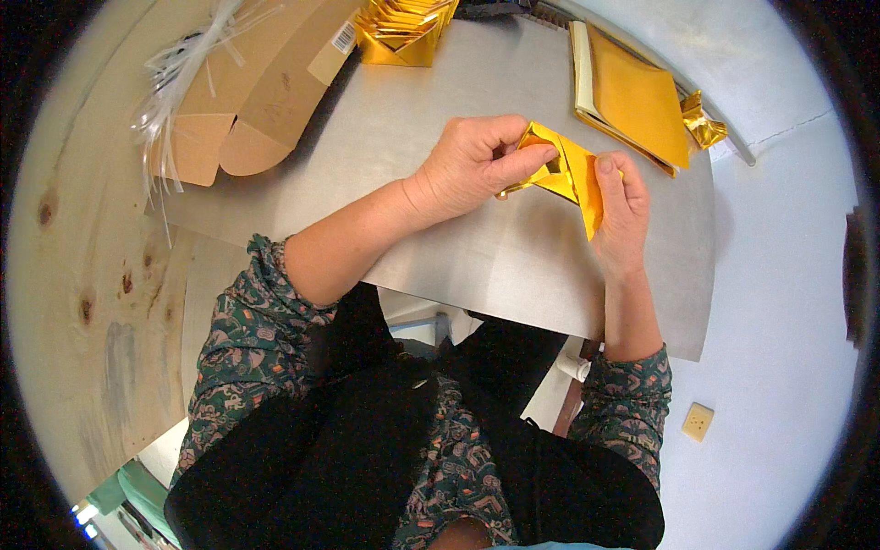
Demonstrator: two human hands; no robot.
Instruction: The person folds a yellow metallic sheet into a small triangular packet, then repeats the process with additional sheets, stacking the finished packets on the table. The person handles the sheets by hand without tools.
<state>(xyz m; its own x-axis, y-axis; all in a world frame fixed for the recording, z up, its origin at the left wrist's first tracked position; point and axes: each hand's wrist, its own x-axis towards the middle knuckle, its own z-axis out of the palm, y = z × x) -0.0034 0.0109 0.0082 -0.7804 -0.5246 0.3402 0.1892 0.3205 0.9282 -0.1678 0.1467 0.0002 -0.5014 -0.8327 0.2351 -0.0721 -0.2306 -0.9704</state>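
Fingers (530, 166) on both our hands are closed on the folded gold piece (587, 188), which we hold up over the surface (440, 266). Our left hand (463, 165) grips its left end, thumb laid across the front by an opening among the folds, index finger bent beside it. Our right hand (625, 206) pinches its right end, thumb on the shiny face, the other fingers curled and partly hidden. Beneath the piece, the surface is grey with a dull metallic sheen.

Well to the left of the piece and reaching farther off, we see a cardboard box (275, 110) with flaps spread at its near end. Thin clear strips (183, 101) trail over the box on the side away from the piece. To the right of the piece and a little beyond it sits a small creased gold item (703, 124). Also beyond and to the right, but closer to the piece, lies a stack of gold sheets (642, 92) with a pale layer showing. Farthest, beyond the piece and to its left, we have many folded gold shapes (403, 20) packed in a gold holder (396, 53).
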